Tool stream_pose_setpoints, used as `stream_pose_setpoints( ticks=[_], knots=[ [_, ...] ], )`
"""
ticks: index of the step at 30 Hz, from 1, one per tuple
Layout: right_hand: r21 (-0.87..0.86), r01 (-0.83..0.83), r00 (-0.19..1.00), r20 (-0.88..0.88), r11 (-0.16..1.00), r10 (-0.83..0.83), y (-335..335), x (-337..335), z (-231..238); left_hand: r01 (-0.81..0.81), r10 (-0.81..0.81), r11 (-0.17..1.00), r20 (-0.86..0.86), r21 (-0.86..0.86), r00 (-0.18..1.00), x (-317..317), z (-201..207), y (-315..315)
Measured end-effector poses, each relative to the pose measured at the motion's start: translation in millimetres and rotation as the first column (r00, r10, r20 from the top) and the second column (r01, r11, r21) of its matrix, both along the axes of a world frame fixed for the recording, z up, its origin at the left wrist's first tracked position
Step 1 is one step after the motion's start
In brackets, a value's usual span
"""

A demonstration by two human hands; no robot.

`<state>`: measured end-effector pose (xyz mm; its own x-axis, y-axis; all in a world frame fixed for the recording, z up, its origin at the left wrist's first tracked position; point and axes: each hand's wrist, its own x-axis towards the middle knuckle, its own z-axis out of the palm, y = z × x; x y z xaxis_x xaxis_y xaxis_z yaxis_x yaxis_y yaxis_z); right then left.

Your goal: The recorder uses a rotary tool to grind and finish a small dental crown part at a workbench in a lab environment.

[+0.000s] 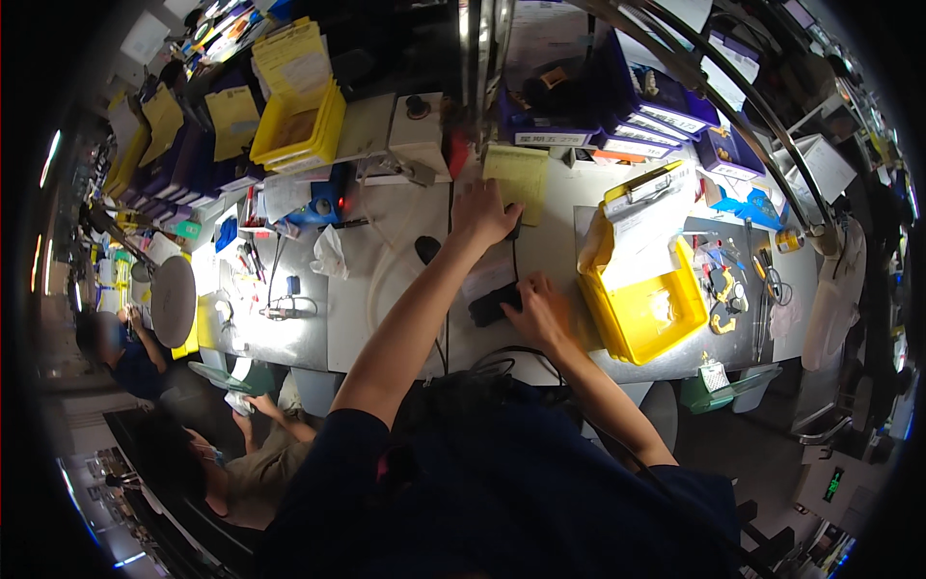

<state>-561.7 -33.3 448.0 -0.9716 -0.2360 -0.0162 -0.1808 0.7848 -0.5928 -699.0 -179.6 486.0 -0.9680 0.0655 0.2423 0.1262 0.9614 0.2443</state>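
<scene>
My left hand (487, 214) reaches out over the middle of the bench, fingers stretched and thumb apart. It lies at the lower left edge of a yellow paper sheet (526, 176); a small dark thing shows partly beneath the thumb side. Closer to me, my right hand (540, 311) is closed on the right end of a black oblong object (494, 305), whose kind I cannot make out. Slight blur softens this hand. A black computer mouse-like shape (427, 250) rests left of my left forearm.
Right of my right hand stands a yellow bin (644, 323) with papers clipped at its back. Pliers and other hand tools (723, 289) lie beyond it. Yellow trays (299, 130) stand at the back left, purple bins (550, 125) behind. Another person (241, 473) sits at my left.
</scene>
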Motion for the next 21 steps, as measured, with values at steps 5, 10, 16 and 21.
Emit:
stream_pose_setpoints(
  ticks=[5,10,16,21],
  knots=[
    [0.008,-0.027,0.981,-0.192,1.0,0.028,9.7,3.0,2.0,0.042,-0.021,0.999,0.571,-0.023,0.821,-21.4,-12.8,17.0],
    [-0.691,0.092,0.995,0.031,0.716,-0.098,19.3,8.1,0.0,0.025,-0.087,0.993,0.602,0.111,0.794,-20.0,-28.6,-3.6],
    [-0.902,0.428,0.874,0.43,0.059,0.225,35.0,0.0,40.1,-0.059,-0.154,0.844,0.346,0.533,0.926,38.3,3.3,-21.3],
    [-0.907,0.375,0.857,0.261,-0.191,0.445,34.6,10.2,81.3,-0.047,-0.171,0.509,0.155,0.86,0.973,124.0,55.4,-31.6]
  ],
)
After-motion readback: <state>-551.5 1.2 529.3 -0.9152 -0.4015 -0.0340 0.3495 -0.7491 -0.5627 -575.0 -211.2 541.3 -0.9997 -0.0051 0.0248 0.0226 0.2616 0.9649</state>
